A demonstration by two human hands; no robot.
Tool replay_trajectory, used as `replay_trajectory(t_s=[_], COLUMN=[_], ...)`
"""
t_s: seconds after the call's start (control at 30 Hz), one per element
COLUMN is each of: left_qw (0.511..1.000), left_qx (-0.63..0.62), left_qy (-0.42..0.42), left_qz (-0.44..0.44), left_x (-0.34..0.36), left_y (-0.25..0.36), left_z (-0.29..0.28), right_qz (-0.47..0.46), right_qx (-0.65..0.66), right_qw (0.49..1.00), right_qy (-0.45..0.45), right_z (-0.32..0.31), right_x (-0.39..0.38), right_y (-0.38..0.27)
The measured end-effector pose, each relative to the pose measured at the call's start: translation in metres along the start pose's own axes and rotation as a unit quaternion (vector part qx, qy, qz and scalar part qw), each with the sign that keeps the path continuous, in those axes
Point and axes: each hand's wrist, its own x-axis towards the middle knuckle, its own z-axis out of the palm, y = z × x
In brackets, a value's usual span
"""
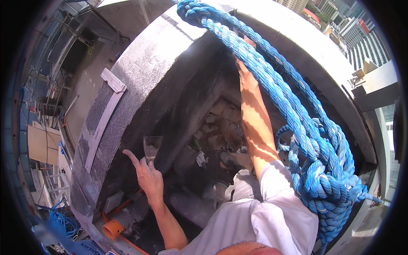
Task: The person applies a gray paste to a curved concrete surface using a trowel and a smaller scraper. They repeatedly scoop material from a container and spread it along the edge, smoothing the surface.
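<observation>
Two risks are being noted at this high, open ledge. Firstly, the scraper [151, 146] — a wide flat blade on a short handle — is being held only by the curled fingers of the left hand [146, 174], with the thumb standing out and away from the handle; a slip of that partial grasp is judged likely to send the tool down among the rubble and paper scraps [212, 136] lying in the dark recess, or over the side. Secondly, the heavy blue rope [297, 114] is being draped loosely over the curved stone rim [140, 63] and is hanging in a thick bundle just beside the right shoulder; a tug from the reaching arm is judged able to shift it or foul the arm.

The left forearm is being raised from the lower edge, wrist bent back, blade pointing up and resting close to the inner face of the rim. The right arm is being stretched straight up into the recess, and the right hand [244, 63] is being placed near the underside of the rim where the rope crosses — its fingers are being hidden by the rope and shadow, so whether it is grasping anything cannot be told.

An orange pipe fitting [112, 229] is lying below the left elbow.
</observation>
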Motion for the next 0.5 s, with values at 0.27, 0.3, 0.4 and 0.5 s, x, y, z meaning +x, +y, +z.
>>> replay_trajectory(t_s=[0.27,0.3,0.4,0.5], left_qw=[1.000,0.999,1.000,1.000], left_qx=[0.015,0.017,0.006,0.014], left_qy=[0.023,0.024,0.007,0.021], left_qz=[0.015,0.014,-0.012,-0.006], left_x=[-0.002,-0.001,-0.001,-0.002], left_y=[-0.018,-0.019,-0.014,-0.023], left_z=[0.012,0.012,0.005,0.010], right_qz=[0.066,0.018,0.045,0.054], right_qx=[0.009,-0.001,0.031,0.073], right_qw=[0.995,0.996,0.992,0.988], right_qy=[-0.072,-0.092,-0.113,-0.124], right_z=[-0.008,-0.006,0.002,0.011], right_x=[-0.092,-0.107,-0.150,-0.182], right_y=[-0.018,-0.022,-0.046,-0.062])
